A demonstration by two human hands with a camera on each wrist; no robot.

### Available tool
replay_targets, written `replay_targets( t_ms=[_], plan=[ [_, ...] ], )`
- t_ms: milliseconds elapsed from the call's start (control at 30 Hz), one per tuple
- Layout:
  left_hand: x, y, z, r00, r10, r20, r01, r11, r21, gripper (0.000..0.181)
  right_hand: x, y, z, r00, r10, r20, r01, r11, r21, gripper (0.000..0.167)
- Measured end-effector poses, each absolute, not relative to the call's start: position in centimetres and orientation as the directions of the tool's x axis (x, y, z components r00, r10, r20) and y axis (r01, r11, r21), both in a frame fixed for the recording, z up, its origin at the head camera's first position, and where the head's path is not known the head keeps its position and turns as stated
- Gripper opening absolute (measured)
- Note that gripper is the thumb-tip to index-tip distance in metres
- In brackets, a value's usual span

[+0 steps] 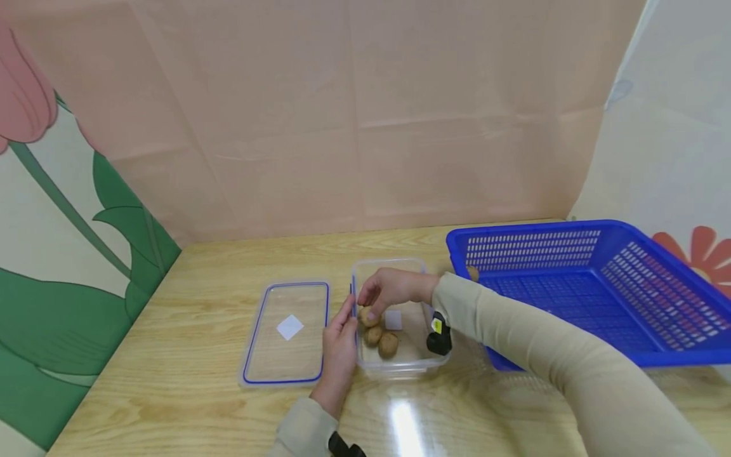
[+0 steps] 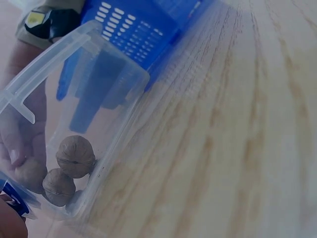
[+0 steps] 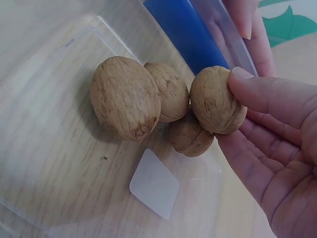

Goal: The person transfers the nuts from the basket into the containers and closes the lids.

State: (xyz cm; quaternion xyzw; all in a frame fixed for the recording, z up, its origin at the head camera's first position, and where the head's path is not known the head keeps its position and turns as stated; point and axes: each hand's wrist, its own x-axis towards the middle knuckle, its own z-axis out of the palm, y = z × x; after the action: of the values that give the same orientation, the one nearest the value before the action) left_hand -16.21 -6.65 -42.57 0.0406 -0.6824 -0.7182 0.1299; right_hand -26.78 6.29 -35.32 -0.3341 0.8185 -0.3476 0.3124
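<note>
My right hand (image 1: pixel 394 287) reaches into a clear plastic container (image 1: pixel 400 366), pinching a walnut (image 3: pixel 216 99) between thumb and fingers. That walnut is close against other walnuts (image 3: pixel 125 98) at the container's left end; two of them (image 2: pixel 75 156) show through the wall in the left wrist view. A white diamond-shaped label (image 3: pixel 154 184) lies beside them on the bottom. My left hand (image 1: pixel 338 352) holds the container's left side, where a blue strip (image 3: pixel 190 34) runs along the wall. Part of the left hand is hidden behind that wall in the right wrist view.
Left of the container, a clear lid with a blue seal (image 1: pixel 285 362) lies flat on the wooden table (image 1: pixel 188 355). A large blue basket (image 1: pixel 577 298) stands to the right, under my right forearm, with a walnut (image 1: pixel 473 273) at its left side. A pinkish sheet (image 1: pixel 354 127) hangs behind.
</note>
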Motion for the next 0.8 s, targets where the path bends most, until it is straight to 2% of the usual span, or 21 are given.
replay_targets(
  t_ms=[400, 800],
  plan=[
    [-16.3, -6.7, -42.7, -0.965, -0.232, 0.119, 0.133, -0.048, 0.99, 0.044, -26.8, 6.2, -35.5, -0.621, -0.741, -0.256, -0.391, 0.576, -0.718, 0.034],
    [-16.2, -6.7, -42.6, -0.97, -0.221, 0.104, 0.121, -0.061, 0.991, 0.044, -27.1, 8.3, -33.2, -0.702, -0.694, -0.157, -0.305, 0.493, -0.815, 0.033]
  ],
)
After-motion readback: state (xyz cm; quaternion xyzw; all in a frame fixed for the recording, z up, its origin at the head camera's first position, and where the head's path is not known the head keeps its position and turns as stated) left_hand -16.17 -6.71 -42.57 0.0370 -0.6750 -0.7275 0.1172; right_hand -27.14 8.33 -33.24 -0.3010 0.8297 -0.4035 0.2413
